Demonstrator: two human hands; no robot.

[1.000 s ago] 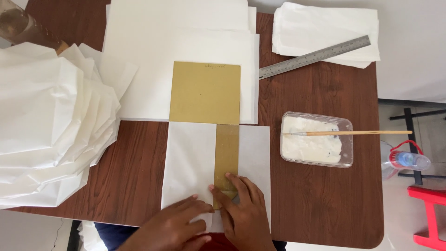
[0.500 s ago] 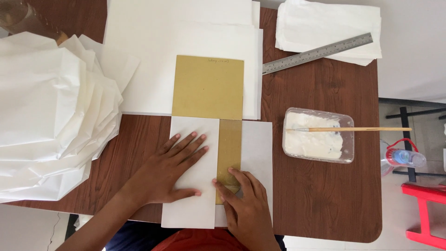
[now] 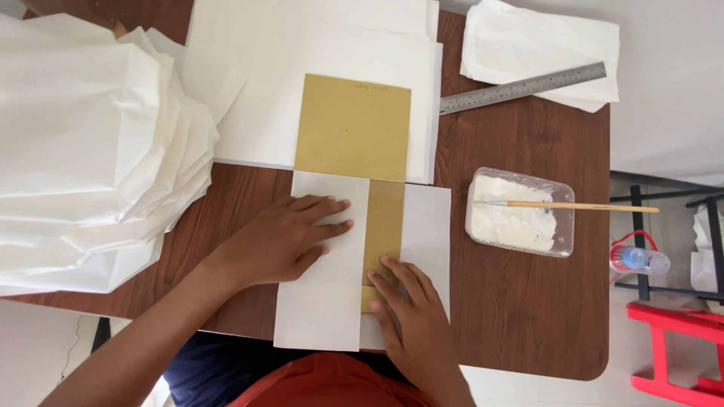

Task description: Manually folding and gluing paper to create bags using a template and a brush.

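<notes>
Hands: left hand and right hand press folded white paper

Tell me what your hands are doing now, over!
Left hand flat on folded white paper. Right hand pressing gold card at lower end. Nothing in the way.

Counting now: two hands on the table, the left hand and the right hand. One gold card. One white folded sheet under the hands. One steel ruler. One clear tub of white paste, one brush across it. Three heaps of white paper: a big fanned pile, a flat stack, a small one.
</notes>
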